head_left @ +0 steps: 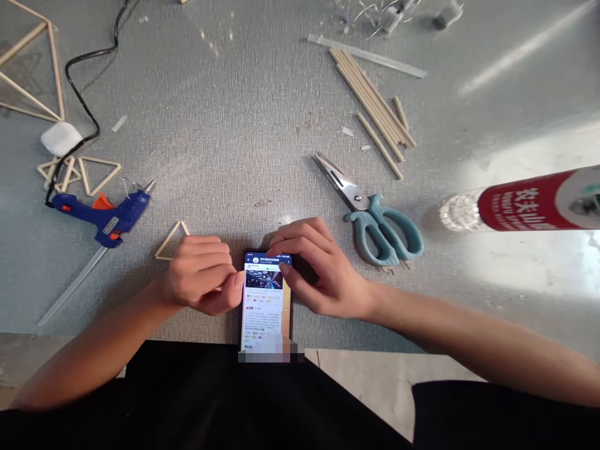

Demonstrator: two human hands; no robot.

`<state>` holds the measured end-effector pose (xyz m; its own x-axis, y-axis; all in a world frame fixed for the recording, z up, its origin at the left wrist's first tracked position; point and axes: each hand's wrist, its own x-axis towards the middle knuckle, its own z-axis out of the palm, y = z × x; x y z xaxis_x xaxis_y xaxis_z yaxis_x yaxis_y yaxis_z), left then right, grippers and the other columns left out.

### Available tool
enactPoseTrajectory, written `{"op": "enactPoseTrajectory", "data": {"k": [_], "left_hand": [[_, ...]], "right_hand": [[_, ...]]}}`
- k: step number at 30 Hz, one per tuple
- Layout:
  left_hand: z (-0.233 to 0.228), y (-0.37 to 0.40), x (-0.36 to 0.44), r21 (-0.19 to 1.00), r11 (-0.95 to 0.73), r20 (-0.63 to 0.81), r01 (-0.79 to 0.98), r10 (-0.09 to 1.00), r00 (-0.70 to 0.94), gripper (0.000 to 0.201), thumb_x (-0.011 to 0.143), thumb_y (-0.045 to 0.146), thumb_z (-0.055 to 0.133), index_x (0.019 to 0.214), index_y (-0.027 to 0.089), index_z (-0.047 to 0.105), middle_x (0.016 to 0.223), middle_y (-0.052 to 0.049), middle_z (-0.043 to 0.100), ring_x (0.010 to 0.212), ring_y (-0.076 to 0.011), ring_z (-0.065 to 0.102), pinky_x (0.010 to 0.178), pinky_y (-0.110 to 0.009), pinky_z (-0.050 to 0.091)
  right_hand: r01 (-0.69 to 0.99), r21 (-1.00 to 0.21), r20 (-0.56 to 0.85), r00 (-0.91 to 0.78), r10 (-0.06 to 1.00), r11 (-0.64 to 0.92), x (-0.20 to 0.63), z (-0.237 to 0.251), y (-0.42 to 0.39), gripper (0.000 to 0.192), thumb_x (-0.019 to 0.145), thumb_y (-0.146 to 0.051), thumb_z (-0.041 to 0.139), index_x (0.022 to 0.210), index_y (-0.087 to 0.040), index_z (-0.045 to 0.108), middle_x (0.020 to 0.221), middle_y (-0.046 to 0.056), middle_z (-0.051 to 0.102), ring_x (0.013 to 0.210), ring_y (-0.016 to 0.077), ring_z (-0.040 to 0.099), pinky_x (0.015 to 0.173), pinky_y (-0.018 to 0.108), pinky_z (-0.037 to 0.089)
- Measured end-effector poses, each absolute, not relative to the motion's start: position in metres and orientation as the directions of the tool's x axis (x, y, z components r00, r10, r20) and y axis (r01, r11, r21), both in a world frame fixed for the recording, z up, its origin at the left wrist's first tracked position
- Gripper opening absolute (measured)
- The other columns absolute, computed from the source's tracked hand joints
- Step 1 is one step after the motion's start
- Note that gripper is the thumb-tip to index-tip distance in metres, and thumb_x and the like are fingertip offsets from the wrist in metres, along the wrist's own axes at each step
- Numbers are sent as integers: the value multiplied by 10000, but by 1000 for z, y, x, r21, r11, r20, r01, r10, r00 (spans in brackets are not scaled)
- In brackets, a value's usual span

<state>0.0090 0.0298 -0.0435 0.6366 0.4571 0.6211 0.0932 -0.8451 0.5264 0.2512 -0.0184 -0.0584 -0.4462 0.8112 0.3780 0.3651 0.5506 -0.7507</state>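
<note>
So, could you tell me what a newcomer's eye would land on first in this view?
Probably the lit phone at the table's near edge, with the left hand and right hand on either side, fingers on it. Next, the teal-handled scissors just right of the hands and the blue glue gun to the left. A red-labelled bottle lies at the right edge, with a bundle of wooden sticks beyond the scissors.

phone [265, 300] lies lit at the table's [234, 125] near edge | left hand [202, 275] curled against its left side – thumb touching | right hand [319, 269] over its top right corner | scissors [375, 219] just right | glue gun [105, 212] towards the left edge
</note>
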Motion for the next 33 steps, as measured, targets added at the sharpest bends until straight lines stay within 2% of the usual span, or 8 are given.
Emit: {"op": "enactPoseTrajectory", "data": {"k": [12,25,33], "left_hand": [[-48,31,6,498,-862,623,90,428,655,289,856,77,558,628,200,429,545,44,434,500,-116,371,495,-339,268],[-48,28,9,537,-839,632,90,470,616,394,886,32,547,641,212,296,552,61,322,518,-111,282,520,-320,243],[-52,31,6,533,-832,577,153,490,653,436,960,112,575,607,192,333,543,66,303,490,-98,273,511,-304,251]], "right_hand": [[388,-701,399,-482,780,598,250,-57,-18,261,927,-127,601,1182,-184,590,1136,103,705,1067,246,658,944,463,487],[388,-703,375,-510,774,596,248,-59,-20,305,950,-190,586,1253,-217,567,1205,110,701,1109,278,645,961,502,484],[399,-687,384,-510,770,607,243,-64,-21,333,949,-217,604,1280,-223,564,1213,111,703,1127,284,641,986,515,486]]}}
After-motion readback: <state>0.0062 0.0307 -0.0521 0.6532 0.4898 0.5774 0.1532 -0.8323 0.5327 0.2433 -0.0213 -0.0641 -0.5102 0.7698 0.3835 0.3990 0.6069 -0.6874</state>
